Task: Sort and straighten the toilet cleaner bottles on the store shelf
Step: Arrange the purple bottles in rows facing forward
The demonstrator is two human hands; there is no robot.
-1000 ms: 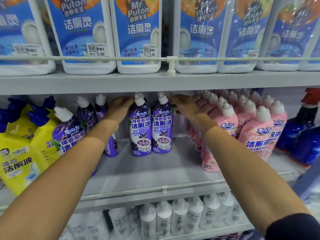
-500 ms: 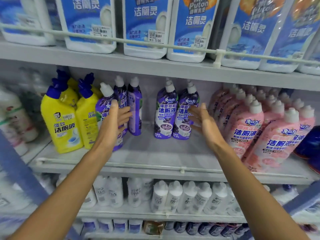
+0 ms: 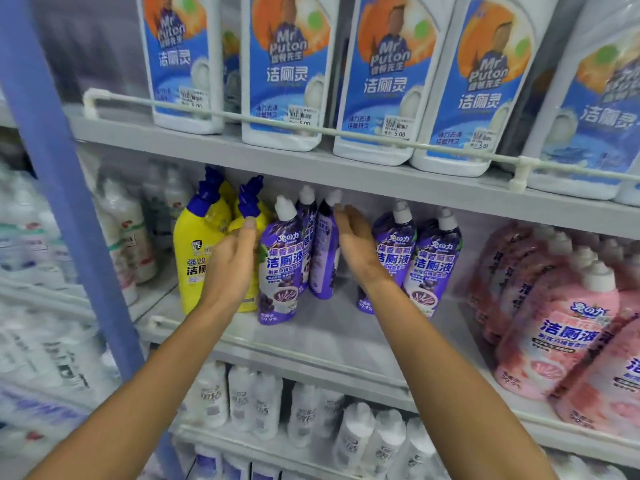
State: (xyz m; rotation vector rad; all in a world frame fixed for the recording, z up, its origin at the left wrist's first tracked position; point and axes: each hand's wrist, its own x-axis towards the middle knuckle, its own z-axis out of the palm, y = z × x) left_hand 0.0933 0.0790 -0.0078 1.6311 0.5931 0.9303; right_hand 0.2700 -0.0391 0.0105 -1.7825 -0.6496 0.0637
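Observation:
On the middle shelf [image 3: 339, 337] stand purple toilet cleaner bottles with white caps. A front purple bottle [image 3: 282, 265] leans with two more behind it, one of them a turned purple bottle [image 3: 323, 258]. My left hand [image 3: 232, 261] is flat against the left side of the front bottle, fingers straight. My right hand [image 3: 356, 244] is open with straight fingers beside the right of the turned bottle. Two further purple bottles [image 3: 427, 265] stand to the right, partly behind my right wrist.
Yellow bottles [image 3: 197, 251] with blue caps stand just left of my left hand. Pink bottles [image 3: 568, 327] crowd the shelf's right. Large white-and-blue bottles [image 3: 384, 81] fill the upper shelf behind a rail. White bottles [image 3: 311, 410] line the lower shelf. A blue upright post [image 3: 69, 202] stands at left.
The view has swung left and closer. Both hands left the two right purple bottles and moved left, now flanking the left group of purple bottles.

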